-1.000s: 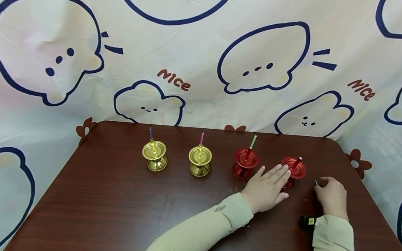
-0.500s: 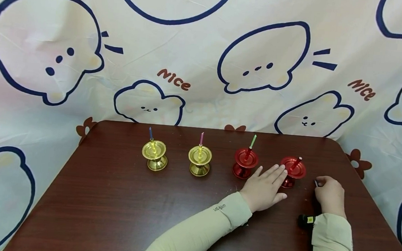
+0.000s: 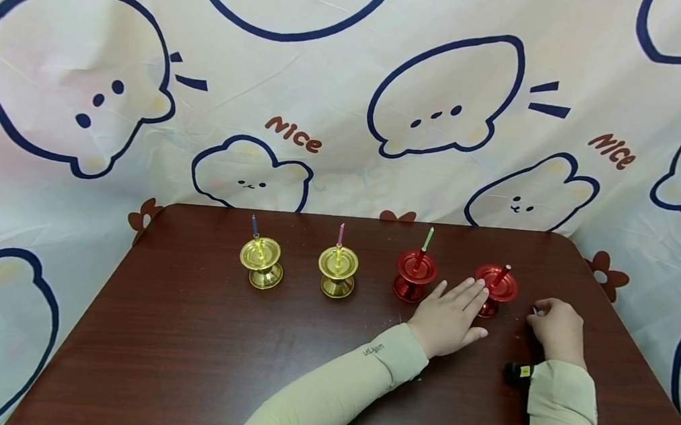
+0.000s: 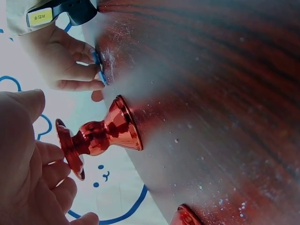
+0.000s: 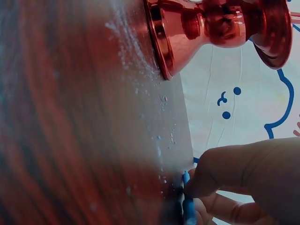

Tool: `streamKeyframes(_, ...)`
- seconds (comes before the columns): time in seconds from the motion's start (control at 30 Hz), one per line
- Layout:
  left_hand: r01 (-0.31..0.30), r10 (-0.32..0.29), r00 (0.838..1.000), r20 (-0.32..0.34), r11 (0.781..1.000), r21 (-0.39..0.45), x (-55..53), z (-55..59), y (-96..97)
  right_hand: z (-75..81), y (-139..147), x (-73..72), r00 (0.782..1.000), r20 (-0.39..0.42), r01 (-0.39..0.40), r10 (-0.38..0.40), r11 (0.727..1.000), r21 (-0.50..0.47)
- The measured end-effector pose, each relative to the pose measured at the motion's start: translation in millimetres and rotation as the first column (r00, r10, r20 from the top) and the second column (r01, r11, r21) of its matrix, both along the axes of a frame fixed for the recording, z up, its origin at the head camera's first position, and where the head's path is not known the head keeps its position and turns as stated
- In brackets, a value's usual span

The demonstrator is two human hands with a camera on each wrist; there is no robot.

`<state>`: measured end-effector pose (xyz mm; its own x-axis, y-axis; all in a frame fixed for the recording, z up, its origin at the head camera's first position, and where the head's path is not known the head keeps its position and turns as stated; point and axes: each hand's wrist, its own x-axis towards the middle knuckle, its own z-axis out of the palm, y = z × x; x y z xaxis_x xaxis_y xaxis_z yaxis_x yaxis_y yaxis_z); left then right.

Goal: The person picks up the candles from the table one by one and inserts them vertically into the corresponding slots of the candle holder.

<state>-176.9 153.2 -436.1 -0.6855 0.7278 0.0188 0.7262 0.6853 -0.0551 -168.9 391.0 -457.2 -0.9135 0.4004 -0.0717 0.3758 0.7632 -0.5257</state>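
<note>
My left hand (image 3: 445, 319) lies with straight fingers against the near-left side of the rightmost red candle holder (image 3: 505, 293), fingertips at its dish rim. That holder stands upright and has an empty tube in its middle. To its right, my right hand (image 3: 559, 333) pinches a small blue candle (image 5: 189, 206) between thumb and fingers, low over the tabletop. The left wrist view also shows this blue candle (image 4: 100, 68) in the right hand's fingertips. Another red holder (image 3: 410, 289), bearing a green candle (image 3: 429, 238), stands just beyond the left hand.
Two gold holders stand farther left, one with a pink candle (image 3: 341, 234), one with a blue-tipped candle (image 3: 255, 225). Pale crumbs (image 5: 159, 138) dot the dark wooden table (image 3: 195, 348). A printed cloth (image 3: 339, 91) hangs behind it.
The left hand shifts slightly left, then a touch back. The right hand moves a little to the left, and the pinched candle shows slightly differently at its fingertips. The holders stay where they were.
</note>
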Motion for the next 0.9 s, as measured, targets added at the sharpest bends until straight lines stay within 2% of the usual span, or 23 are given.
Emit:
streamKeyframes(0.43,0.006,-0.006,1.000,0.014,1.000,-0.008,-2.5,-2.9,0.5,4.9,-1,1.3,1.000,0.008,-0.012,0.012,1.000,0.012)
streamKeyframes(0.67,0.006,-0.006,1.000,0.023,1.000,-0.002,-2.1,-2.4,0.2,13.0,-5,2.5,0.998,0.070,-0.008,0.009,1.000,-0.016)
streamKeyframes(0.9,0.005,-0.006,1.000,0.031,1.000,0.002,-2.3,-2.4,-0.7,14.2,-5,2.6,0.994,0.105,-0.017,0.018,1.000,-0.005)
